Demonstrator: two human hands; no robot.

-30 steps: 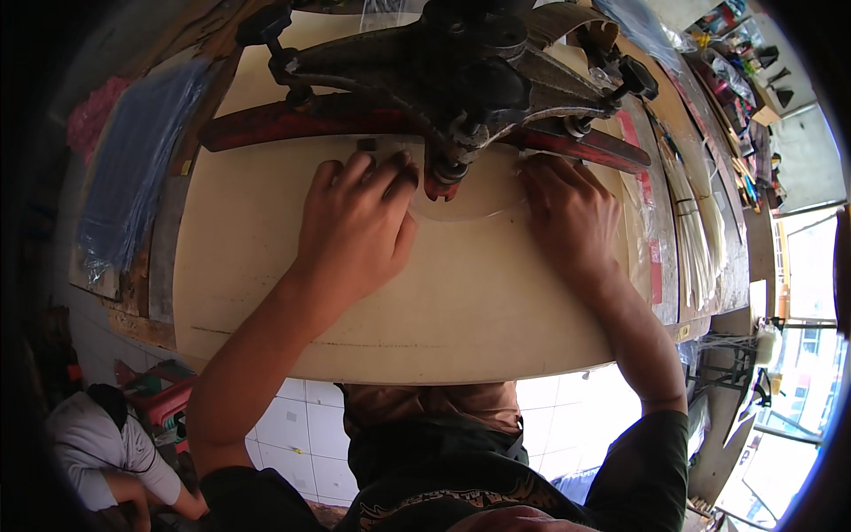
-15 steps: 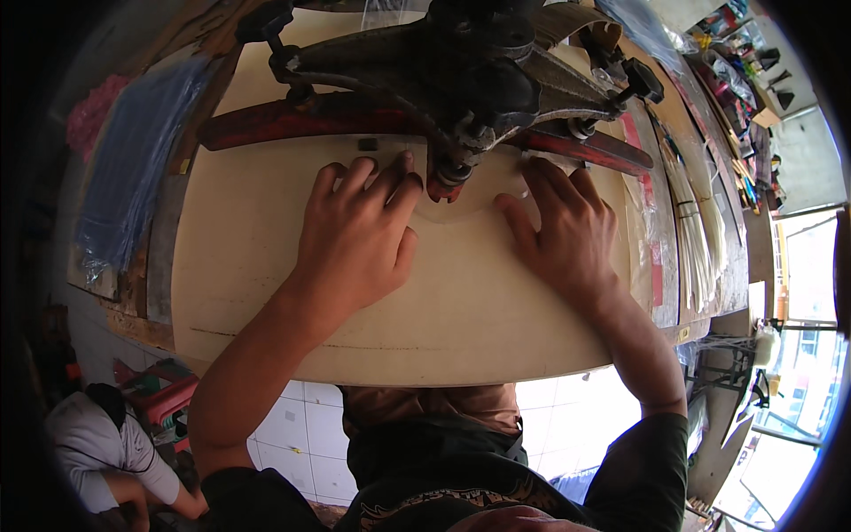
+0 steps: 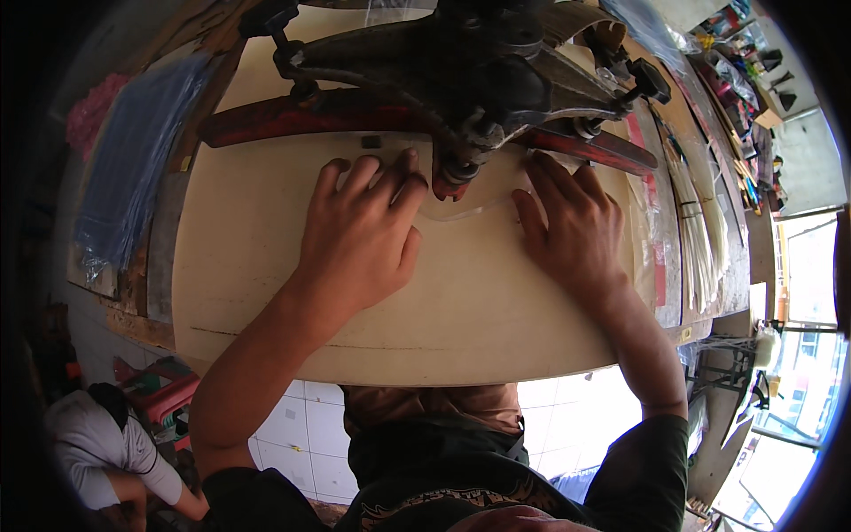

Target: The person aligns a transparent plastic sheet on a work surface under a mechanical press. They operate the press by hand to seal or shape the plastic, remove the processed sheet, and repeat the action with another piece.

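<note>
A clear, thin sheet (image 3: 470, 214) with a curved front edge lies on the cream board (image 3: 443, 293), under the dark metal press head (image 3: 479, 89). My left hand (image 3: 363, 226) rests on the board left of the press's middle foot, its fingers bent and apart and their tips near the sheet. To the right of that foot, my right hand (image 3: 574, 217) has its fingers stretched forward and its thumb held away, close to the sheet's edge. Both hands' fingertips reach toward the red bar (image 3: 301, 120) of the press. A small black block (image 3: 371, 142) sits beyond my left fingers.
Blue plastic-wrapped sheets (image 3: 142, 160) lie at the left, beside a pink bag (image 3: 96, 113). Bundled pale strips (image 3: 696, 217) are on the right. Cluttered shelves (image 3: 731, 97) stand farther right. A person in light grey clothing (image 3: 111, 443) bends low at the lower left.
My right hand has shifted slightly to the right, and my left hand barely. The clear sheet's front edge shows brighter. The press looks slightly shifted to the right in the picture.
</note>
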